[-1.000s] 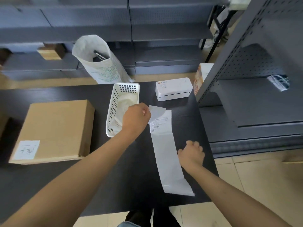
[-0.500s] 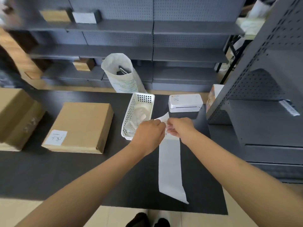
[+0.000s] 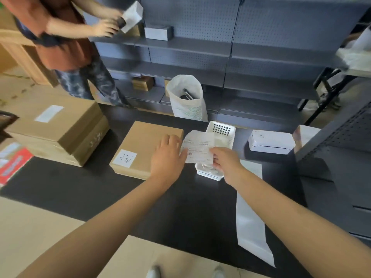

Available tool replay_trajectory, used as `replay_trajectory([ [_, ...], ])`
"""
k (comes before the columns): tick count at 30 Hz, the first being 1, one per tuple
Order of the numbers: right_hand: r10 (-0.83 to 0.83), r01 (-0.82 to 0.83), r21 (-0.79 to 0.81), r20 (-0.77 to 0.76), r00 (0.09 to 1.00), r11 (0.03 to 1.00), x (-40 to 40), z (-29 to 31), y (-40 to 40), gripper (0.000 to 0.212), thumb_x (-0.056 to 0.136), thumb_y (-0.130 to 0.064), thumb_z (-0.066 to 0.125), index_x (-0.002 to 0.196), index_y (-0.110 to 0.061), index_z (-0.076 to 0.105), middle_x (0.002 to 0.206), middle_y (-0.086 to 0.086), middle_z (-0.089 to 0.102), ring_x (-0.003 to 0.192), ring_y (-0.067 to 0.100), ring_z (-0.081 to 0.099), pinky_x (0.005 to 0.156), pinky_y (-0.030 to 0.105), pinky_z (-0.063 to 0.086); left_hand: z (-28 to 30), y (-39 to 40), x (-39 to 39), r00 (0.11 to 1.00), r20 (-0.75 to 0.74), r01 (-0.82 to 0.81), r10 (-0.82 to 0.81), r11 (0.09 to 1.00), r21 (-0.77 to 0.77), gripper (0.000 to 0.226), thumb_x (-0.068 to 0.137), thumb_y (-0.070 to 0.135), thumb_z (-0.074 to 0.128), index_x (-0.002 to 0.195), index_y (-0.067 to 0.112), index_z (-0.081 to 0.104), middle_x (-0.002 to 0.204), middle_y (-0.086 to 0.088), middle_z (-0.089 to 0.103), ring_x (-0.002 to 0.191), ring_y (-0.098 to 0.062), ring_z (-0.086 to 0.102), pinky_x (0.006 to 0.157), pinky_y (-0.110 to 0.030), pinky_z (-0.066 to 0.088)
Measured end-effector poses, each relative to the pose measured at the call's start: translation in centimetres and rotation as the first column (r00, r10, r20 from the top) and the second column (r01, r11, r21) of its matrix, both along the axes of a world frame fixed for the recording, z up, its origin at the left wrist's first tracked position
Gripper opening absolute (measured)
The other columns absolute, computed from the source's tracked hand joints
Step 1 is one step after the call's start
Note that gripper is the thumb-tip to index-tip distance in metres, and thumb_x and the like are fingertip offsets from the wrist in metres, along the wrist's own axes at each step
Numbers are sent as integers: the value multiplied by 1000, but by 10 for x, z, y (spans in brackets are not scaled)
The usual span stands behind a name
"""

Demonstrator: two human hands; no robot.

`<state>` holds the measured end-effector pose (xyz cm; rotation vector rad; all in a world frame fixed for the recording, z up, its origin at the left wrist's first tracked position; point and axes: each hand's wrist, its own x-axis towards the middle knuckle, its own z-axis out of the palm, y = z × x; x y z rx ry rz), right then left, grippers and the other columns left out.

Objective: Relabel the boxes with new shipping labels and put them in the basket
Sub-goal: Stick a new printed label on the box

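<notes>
Both hands hold the white printed shipping label (image 3: 197, 146) above the white plastic basket (image 3: 222, 129): left hand (image 3: 167, 157) fingers pinch its left edge, right hand (image 3: 225, 162) fingers pinch its lower right corner.

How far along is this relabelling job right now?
Early on. Done: a printed white shipping label is free of the long white backing strip. In hand: the left hand and right hand hold it beside the flat brown cardboard box. Left: that box shows only a small handwritten sticker, and no box sits in the white plastic basket.
</notes>
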<state>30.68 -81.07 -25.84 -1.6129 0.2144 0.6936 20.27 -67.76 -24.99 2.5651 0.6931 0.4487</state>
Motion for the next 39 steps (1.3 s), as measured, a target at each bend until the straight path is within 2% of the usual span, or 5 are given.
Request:
replay_trajectory([
  [5,39,-38,32,-34,999,999,-42,6,73,3,93,-15,59,91,-17,59,101,5,69,87,14,67,59,20,52,5,76,-35,989,-36,-145,141,944,-297,28,95,36,53,115,16,50,111,0,57,93,-19,57,81,-40,51],
  [9,84,-83,37,-25,996,996,-63,1,126,8,93,-16,60,101,-15,61,106,6,69,94,16,67,65,22,53,3,123,-51,983,-64,-186,174,932,-312,17,98,34,49,104,20,55,90,5,60,70,-8,53,52,-21,36],
  [21,290,-226,-275,220,932,935,-39,-37,185,18,93,-34,58,95,-16,63,102,5,67,95,21,65,89,39,55,-30,193,-31,977,-150,-208,154,853,-478,18,97,36,49,95,20,58,88,4,63,76,-13,62,58,-25,46],
  [29,319,-89,-538,352,880,838,-24,-59,215,28,97,-33,50,83,-12,61,70,-3,57,70,20,56,53,25,41,-56,227,4,963,-265,-135,38,924,-358,24,97,36,48,97,17,64,90,3,67,76,-15,63,58,-27,50],
  [39,279,27,-689,329,902,724,-4,-99,247,23,93,-36,56,91,-18,71,104,3,66,104,25,57,87,40,52,-106,282,50,928,-320,183,-191,981,-57,33,99,36,39,96,13,63,99,-3,59,90,-21,50,82,-33,44],
])
